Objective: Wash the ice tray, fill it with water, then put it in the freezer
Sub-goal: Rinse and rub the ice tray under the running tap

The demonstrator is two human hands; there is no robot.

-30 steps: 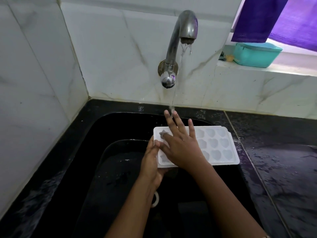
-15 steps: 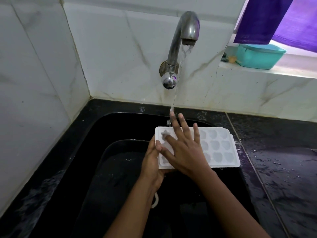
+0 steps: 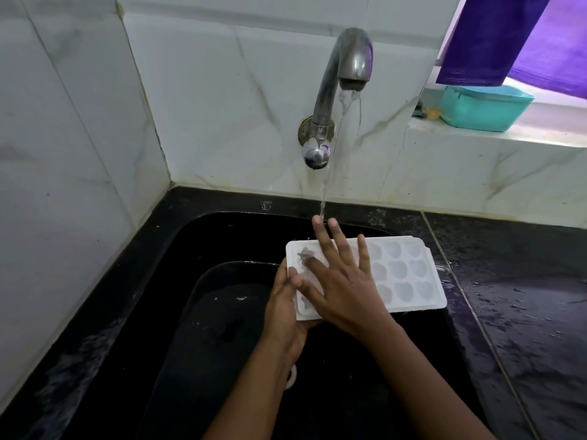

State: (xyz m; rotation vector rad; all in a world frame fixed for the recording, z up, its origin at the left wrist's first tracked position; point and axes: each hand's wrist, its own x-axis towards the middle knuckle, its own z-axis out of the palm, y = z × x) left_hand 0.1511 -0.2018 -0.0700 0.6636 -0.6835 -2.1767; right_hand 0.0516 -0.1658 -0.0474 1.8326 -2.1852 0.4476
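Washing step: my left hand (image 3: 286, 309) grips the left end of the ice tray (image 3: 403, 274) over the sink (image 3: 197, 249), my right hand (image 3: 340, 290) lies flat and spread across its cups, fingertips under the tap (image 3: 346, 68), and next, I reckon, the right-hand cups need rinsing.

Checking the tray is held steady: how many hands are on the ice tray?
2. The left hand grips the left end of the ice tray, thumb on top; the right hand lies flat across its top, fingers spread. No other hand shows.
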